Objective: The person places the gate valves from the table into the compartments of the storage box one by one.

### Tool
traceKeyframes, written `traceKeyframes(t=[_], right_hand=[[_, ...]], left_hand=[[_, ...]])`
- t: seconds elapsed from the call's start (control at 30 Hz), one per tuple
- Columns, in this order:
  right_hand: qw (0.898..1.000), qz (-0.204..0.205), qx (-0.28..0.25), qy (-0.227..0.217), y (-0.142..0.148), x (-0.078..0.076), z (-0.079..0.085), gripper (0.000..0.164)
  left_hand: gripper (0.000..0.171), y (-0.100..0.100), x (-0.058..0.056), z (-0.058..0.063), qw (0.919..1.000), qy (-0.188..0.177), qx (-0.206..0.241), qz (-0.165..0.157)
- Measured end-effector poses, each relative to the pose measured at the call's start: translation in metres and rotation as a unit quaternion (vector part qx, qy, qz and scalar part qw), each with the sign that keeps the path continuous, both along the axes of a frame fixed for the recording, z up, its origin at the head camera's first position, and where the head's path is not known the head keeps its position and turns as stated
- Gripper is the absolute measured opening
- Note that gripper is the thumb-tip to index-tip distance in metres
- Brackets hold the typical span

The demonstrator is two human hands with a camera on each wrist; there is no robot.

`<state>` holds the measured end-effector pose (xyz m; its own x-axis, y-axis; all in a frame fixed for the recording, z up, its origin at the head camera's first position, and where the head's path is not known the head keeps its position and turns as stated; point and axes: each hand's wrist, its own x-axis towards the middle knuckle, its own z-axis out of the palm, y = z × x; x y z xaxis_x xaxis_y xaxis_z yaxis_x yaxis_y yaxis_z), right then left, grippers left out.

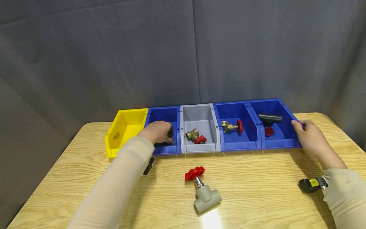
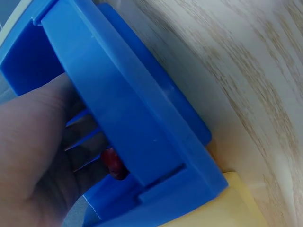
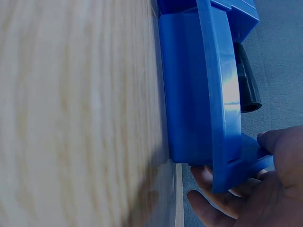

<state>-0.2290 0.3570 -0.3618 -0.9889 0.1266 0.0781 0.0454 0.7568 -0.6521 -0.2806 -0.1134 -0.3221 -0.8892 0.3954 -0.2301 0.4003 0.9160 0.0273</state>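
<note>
My left hand (image 1: 159, 131) reaches down into the second bin from the left, a blue bin (image 2: 118, 94). Beside its fingers in the left wrist view shows a small red part (image 2: 114, 164); the fingertips are hidden, so a grip on it cannot be made out. At the far right, my right hand (image 1: 313, 140) pinches the side rim of the end blue bin (image 1: 286, 116), thumb above and fingers below. That bin holds a black tee-shaped valve (image 1: 270, 119) with a red handle (image 1: 268, 131). A grey valve (image 1: 206, 198) with a red handwheel (image 1: 195, 173) lies on the table in front.
Between the hands, a grey bin (image 1: 198, 148) contains a brass valve (image 1: 192, 135), and another blue bin (image 1: 240, 145) contains a second brass valve (image 1: 228, 126). A yellow bin (image 1: 123, 128) ends the row at left. Grey cloth (image 1: 143, 57) hangs behind the wooden table (image 1: 251, 187).
</note>
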Motion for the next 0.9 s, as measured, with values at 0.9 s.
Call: traceKeyframes(t=[0.9], right_hand=[[1.000,-0.004,-0.014,-0.013,-0.001,0.002,0.002,0.072]], left_hand=[[0.036,-0.009,0.021,0.004,0.9995,0.019,-0.001,-0.027]])
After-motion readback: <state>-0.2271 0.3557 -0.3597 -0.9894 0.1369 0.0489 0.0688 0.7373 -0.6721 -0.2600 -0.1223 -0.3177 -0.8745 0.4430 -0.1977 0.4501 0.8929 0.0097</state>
